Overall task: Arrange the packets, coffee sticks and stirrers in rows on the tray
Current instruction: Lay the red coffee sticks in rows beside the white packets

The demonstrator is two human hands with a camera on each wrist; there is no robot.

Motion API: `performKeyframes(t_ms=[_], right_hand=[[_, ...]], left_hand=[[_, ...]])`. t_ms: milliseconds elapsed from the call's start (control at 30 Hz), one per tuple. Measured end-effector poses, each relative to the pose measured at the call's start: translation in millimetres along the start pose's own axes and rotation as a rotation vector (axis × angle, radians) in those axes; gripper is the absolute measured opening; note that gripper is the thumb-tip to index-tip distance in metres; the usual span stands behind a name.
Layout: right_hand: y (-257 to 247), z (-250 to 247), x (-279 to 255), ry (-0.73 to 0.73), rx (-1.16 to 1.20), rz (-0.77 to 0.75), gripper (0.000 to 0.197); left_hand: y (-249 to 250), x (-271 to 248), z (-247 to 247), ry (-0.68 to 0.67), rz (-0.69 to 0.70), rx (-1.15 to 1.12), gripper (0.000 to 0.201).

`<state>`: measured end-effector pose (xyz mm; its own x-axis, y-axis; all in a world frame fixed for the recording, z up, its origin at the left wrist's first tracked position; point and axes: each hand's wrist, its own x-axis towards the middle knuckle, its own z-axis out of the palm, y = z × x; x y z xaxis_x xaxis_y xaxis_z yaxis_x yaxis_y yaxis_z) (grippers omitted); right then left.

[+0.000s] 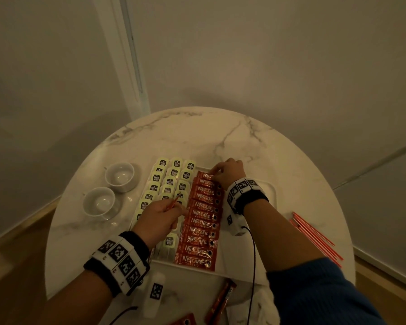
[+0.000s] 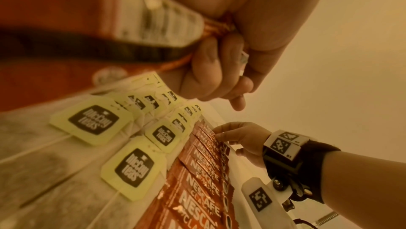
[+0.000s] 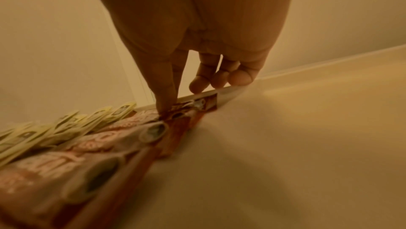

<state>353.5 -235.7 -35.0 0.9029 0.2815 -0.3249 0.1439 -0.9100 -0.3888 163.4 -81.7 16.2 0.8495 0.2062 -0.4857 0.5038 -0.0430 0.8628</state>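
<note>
Two empty white ceramic cups (image 1: 119,176) stand at the left of the round white marble bench (image 1: 291,165), just beside the white rectangular tray (image 1: 271,191). On the tray's left part lie three rows of pale green tea-bag packets (image 1: 174,173) with black labels, the rows running away from the person. Above their near end hovers the left hand (image 1: 158,218), its grip curled tight around a bunch of red coffee sticks (image 2: 216,24) which point up and away from the fist. Right of the packets comes one row of red foil coffee sticks marked Nescafe (image 1: 203,216), each with its long axis across the tray, left to right, stacked side by side from the near edge to the far edge and overlapping a little. At the far end of that row the right hand (image 1: 227,172) has its grip pinched on the last stick (image 3: 197,105), thumb and forefinger together on it, the other fingers (image 3: 198,83) loosely bent above. The tray's right part is bare white. Further right, on the bench, thin red plastic stirrers (image 1: 314,235) lie in a loose bundle, pointing diagonally from far left to near right. More red sticks (image 1: 220,301) lie on the bench at the near edge
</note>
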Motion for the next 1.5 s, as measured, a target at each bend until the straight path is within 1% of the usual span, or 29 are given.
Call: performKeyframes(t_ms=[367,633,967,1033,1100,1167,1233,1267,1300,1433,1467,1500], right_hand=[[-2,2,-1,0.002,0.017,0.002,0.009],[-4,3,1,0.001,0.001,-0.001,0.011],[-6,4,5,-0.004,-0.005,0.01,0.01],[-4,1,4,0.044,0.062,0.013,0.01],[-1,-5,0,0.14,0.187,0.017,0.012],[1,-14,-11,0.22,0.374,0.024,0.015],[-2,-25,-32,0.244,0.589,0.012,0.012],[-6,-30,-47,0.222,0.676,-0.006,0.011],[-10,-35,-63,0.168,0.732,-0.032,0.012],[-21,-36,-127,-0.222,0.837,-0.183,0.019],[-22,-33,-137,-0.286,0.873,-0.232,0.021],[-22,-31,-146,-0.32,0.894,-0.28,0.021]], left_hand=[[-2,0,0,-0.009,-0.012,-0.009,0.021],[-6,1,0,-0.014,-0.008,-0.005,0.021],[-7,3,-1,-0.021,0.001,0.002,0.021],[-7,4,-2,-0.024,-0.01,-0.015,0.02],[-6,4,-5,-0.048,-0.048,-0.081,0.018],[-3,4,-7,-0.085,-0.098,-0.191,0.015],[-1,5,-7,-0.124,-0.123,-0.291,0.017],[0,5,-7,-0.149,-0.127,-0.319,0.023],[2,4,-6,-0.178,-0.126,-0.323,0.027],[11,-1,6,-0.347,-0.107,-0.165,0.017],[12,-4,10,-0.386,-0.114,-0.134,0.019],[12,-6,14,-0.417,-0.123,-0.124,0.024]])
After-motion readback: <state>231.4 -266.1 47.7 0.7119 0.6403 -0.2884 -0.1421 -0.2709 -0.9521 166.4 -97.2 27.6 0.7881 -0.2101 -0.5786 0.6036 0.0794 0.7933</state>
